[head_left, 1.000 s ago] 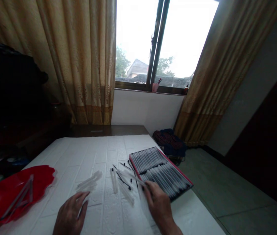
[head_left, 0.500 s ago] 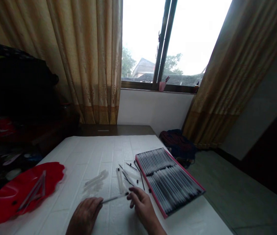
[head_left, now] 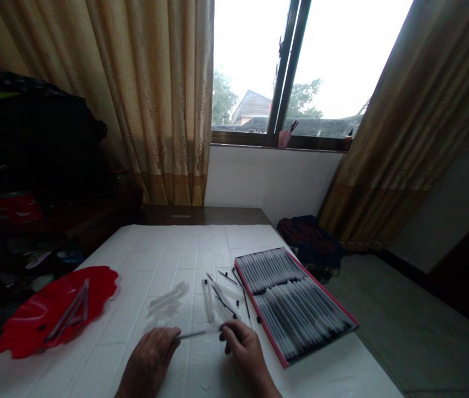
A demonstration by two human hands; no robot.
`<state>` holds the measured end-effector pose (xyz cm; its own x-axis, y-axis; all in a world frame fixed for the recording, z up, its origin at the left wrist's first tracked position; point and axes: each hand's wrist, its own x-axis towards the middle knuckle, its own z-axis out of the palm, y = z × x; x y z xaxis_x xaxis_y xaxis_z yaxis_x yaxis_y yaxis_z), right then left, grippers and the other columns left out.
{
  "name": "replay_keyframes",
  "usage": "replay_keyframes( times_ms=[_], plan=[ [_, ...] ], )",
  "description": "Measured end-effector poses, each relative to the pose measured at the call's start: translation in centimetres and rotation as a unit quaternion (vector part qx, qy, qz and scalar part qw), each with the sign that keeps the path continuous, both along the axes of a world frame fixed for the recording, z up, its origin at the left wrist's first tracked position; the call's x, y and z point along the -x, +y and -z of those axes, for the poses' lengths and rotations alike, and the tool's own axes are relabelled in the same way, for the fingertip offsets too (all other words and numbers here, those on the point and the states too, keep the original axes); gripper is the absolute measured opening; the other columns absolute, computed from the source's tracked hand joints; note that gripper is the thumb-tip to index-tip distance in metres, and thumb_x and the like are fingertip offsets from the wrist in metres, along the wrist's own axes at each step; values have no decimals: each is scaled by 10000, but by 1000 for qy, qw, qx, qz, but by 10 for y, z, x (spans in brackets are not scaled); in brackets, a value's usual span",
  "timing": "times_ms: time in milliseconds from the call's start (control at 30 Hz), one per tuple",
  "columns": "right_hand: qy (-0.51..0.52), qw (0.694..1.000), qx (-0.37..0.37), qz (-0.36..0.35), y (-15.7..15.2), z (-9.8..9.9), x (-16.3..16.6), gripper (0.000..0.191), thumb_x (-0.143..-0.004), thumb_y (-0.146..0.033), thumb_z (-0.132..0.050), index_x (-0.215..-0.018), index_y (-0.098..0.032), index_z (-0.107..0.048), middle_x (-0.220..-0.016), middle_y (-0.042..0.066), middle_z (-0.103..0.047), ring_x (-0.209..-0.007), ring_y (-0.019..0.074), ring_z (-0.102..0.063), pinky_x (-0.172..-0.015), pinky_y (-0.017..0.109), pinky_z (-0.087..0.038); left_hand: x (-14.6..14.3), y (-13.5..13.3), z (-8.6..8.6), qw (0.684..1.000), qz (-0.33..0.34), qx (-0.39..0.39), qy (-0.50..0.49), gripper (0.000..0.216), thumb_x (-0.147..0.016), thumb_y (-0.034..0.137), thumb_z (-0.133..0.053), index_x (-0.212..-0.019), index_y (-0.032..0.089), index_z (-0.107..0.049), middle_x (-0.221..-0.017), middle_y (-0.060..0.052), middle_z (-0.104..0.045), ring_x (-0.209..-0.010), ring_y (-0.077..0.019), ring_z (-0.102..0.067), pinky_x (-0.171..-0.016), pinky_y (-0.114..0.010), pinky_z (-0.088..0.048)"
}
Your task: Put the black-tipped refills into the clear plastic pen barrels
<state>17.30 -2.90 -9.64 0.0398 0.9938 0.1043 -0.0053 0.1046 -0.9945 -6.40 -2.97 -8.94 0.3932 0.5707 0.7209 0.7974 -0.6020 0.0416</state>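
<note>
Fingers of the left hand (head_left: pixel 149 354) are curled tight over one end of a slim grey pen (head_left: pixel 193 334), which pokes out from them, nearly level, toward the other hand. Thumb and forefinger of the right hand (head_left: pixel 244 342) are pinched together on a small dark piece (head_left: pixel 222 327) at the pen's far end; from where I stand I can't tell whether the two are joined. The pen sits between both hands, over the near part of the white table (head_left: pixel 135 249). Just beyond it lie loose clear tubes (head_left: pixel 208 304), thin dark refills (head_left: pixel 225 304) and small black caps (head_left: pixel 237 303), with a heap of clear pieces (head_left: pixel 168 298) past the left hand. Beside the right hand lies a red-edged box (head_left: pixel 274 342), packed with two rows of pens (head_left: pixel 296 309). Over on the left, a wavy-rimmed red plate (head_left: pixel 22 331) holds a few clear sticks (head_left: pixel 67 313). Behind the table, gold curtains (head_left: pixel 168 99) flank a bright window (head_left: pixel 251 66), and a pink cup (head_left: pixel 284 139) stands on its sill
</note>
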Motion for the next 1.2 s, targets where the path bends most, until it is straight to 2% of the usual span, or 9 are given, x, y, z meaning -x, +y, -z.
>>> replay_keyframes(
  times_ms=[300,500,700,833,1000,1100,1200],
  plan=[
    [5,1000,-12,-14,-2,3,-5,336,-769,-496,-626,-730,-166,-672,-605,22,-650,-508,142,-586,-514,241,-452,-2,-3,-4,999,21,24,1,245,-959,347,-385,-951,239,-604,-789,-6,-689,-708,-138,-658,-667,-254,-536],
    [0,1000,-26,-6,-2,6,-5,369,-757,-531,-626,-724,-169,-689,-591,29,-656,-513,153,-598,-521,253,-476,-2,-1,-3,999,27,27,-3,244,-959,340,-371,-936,255,-598,-808,-3,-677,-740,-143,-647,-689,-257,-526],
    [12,999,-42,10,-4,2,-4,363,-719,-523,-667,-827,-179,-712,-659,49,-689,-553,177,-624,-555,287,-510,1,-1,0,996,51,71,27,220,-952,334,-381,-959,265,-590,-847,-8,-670,-779,-157,-638,-730,-283,-518],
    [-17,998,-55,6,-7,0,-3,378,-796,-520,-579,-908,-178,-694,-691,48,-677,-578,169,-622,-556,271,-504,1,-1,1,995,54,84,30,216,-952,324,-382,-968,263,-588,-853,-12,-666,-780,-155,-634,-723,-277,-514],
    [-52,997,-51,-7,-7,3,-2,349,-826,-497,-553,-765,-176,-677,-583,-4,-590,-483,117,-524,-472,216,-421,0,-1,1,995,52,84,29,214,-953,330,-383,-969,261,-585,-851,-10,-664,-775,-153,-633,-721,-277,-511],
    [-45,997,-54,10,-5,8,-2,330,-816,-487,-576,-778,-176,-680,-586,-2,-596,-492,120,-528,-479,217,-429,-1,-1,0,995,54,76,29,222,-955,336,-376,-959,261,-586,-840,-7,-668,-768,-151,-635,-714,-271,-511],
    [-22,997,-56,48,-4,11,-3,332,-778,-493,-626,-836,-173,-694,-673,39,-665,-563,155,-594,-528,240,-484,-1,-1,-3,997,52,62,20,237,-959,344,-365,-951,259,-586,-830,-6,-671,-760,-148,-637,-711,-266,-511]
  ],
)
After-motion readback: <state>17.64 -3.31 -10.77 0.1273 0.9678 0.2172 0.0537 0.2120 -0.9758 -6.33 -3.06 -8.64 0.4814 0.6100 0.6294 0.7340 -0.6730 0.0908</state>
